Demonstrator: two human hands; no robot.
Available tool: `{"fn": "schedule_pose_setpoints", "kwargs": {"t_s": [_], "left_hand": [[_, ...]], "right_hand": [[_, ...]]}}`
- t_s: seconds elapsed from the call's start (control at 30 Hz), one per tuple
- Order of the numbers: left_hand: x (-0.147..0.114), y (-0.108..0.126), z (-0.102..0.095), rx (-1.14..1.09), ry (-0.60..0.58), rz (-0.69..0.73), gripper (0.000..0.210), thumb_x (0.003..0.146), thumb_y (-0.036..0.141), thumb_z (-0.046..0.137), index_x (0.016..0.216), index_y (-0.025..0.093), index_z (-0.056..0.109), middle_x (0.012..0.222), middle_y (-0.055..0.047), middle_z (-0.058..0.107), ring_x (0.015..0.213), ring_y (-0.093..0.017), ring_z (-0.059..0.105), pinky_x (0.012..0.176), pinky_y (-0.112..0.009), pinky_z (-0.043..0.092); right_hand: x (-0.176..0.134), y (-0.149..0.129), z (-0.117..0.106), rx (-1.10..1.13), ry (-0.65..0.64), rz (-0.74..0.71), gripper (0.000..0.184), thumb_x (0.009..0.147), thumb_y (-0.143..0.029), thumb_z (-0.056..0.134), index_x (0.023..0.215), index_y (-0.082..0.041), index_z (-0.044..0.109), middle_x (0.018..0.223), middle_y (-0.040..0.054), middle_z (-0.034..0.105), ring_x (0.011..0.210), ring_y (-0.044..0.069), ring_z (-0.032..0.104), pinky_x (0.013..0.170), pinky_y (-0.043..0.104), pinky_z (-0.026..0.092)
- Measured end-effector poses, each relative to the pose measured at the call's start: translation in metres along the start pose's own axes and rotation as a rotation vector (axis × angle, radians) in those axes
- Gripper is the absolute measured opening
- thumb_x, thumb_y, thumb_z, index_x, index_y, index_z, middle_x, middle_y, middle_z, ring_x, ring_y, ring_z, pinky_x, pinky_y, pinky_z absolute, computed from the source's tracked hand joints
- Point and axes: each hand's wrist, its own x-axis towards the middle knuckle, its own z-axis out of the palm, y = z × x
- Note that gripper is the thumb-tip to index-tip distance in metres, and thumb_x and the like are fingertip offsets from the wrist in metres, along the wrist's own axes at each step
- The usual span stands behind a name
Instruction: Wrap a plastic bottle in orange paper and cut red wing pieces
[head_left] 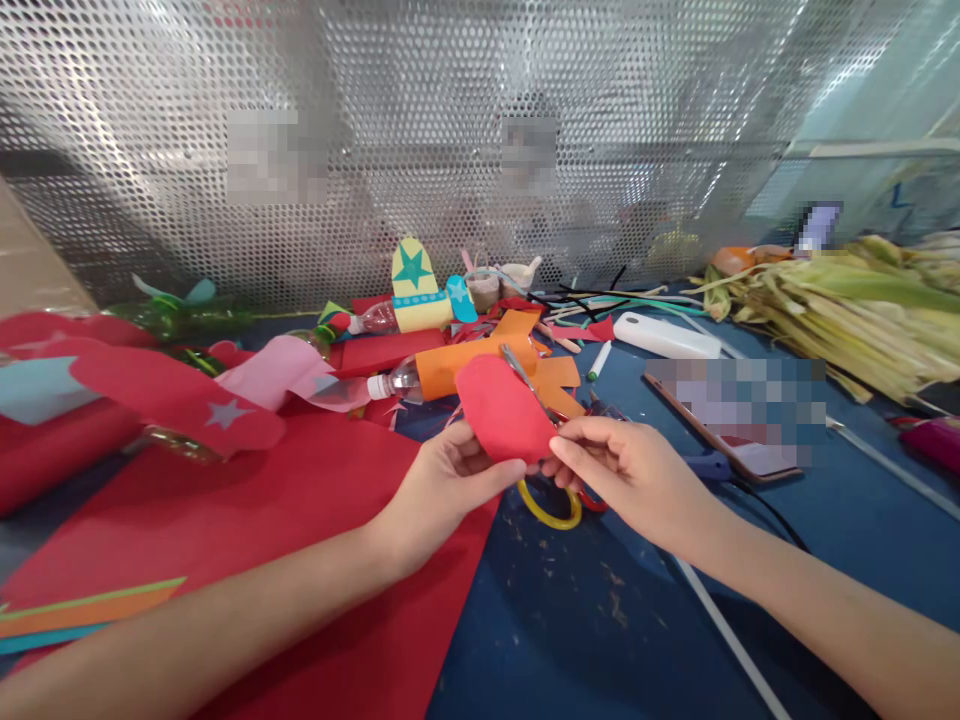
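Observation:
My left hand (pixel 457 475) grips a small rounded piece of red paper (pixel 501 412) from below, its thumb along the lower edge. With thumb and index finger, my right hand (pixel 607 460) pinches the same paper at its right edge. Scissor blades (pixel 517 364) show along the paper's upper right side. Below my right fingers are a yellow handle loop (pixel 551 515) and part of a red handle (pixel 592 501). My fingers hide the middle of the scissors, so whether my right hand also holds them is unclear. Just behind lies a bottle wrapped in orange paper (pixel 442 368).
A large red sheet (pixel 375 570) covers the left of the blue table (pixel 540 640). Paper-decorated bottles, including a yellow one (pixel 416 312), line the back. To the right are a phone (pixel 765 462), a white device (pixel 664 336), a glue gun (pixel 709 466) and dried husks (pixel 840 310).

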Motion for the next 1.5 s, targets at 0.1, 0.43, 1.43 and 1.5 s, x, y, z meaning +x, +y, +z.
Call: {"fn": "schedule_pose_setpoints", "kwargs": {"t_s": [0.1,0.43,1.43,1.5], "left_hand": [[-0.003,-0.001,0.003,-0.014,0.014,-0.021,0.026,0.071,0.022,0.079,0.094,0.016,0.067,0.103,-0.005,0.075,0.093,-0.019,0.070,0.086,-0.028,0.054],[-0.001,0.002,0.004,0.006,0.081,0.021,0.046,0.067,0.019,0.081,0.108,0.018,0.060,0.095,-0.003,0.076,0.091,-0.020,0.071,0.085,-0.029,0.055],[0.009,0.007,-0.010,-0.428,-0.049,-0.141,0.070,0.075,0.075,0.051,0.099,0.012,0.070,0.096,-0.014,0.074,0.095,-0.027,0.067,0.090,-0.038,0.049],[0.006,0.005,-0.008,-0.439,-0.098,-0.182,0.071,0.076,0.074,0.052,0.105,0.011,0.069,0.103,-0.016,0.073,0.099,-0.029,0.066,0.092,-0.041,0.048]], "right_hand": [[-0.005,0.000,0.004,-0.088,0.022,-0.049,0.022,0.091,-0.036,0.051,0.079,-0.020,0.061,0.070,0.0009,0.070,0.066,0.015,0.070,0.064,0.025,0.055],[-0.003,-0.001,0.002,-0.081,0.019,-0.004,0.019,0.086,-0.035,0.057,0.075,-0.020,0.062,0.069,0.0008,0.069,0.063,0.015,0.067,0.058,0.023,0.052],[0.010,-0.004,-0.021,0.071,-0.182,0.081,0.031,0.084,-0.049,0.059,0.076,-0.020,0.055,0.069,-0.0013,0.055,0.061,0.011,0.050,0.058,0.024,0.044],[0.009,-0.001,-0.019,-0.063,-0.174,0.070,0.029,0.086,-0.047,0.055,0.076,-0.021,0.051,0.067,-0.0031,0.049,0.059,0.011,0.046,0.054,0.023,0.039]]}}
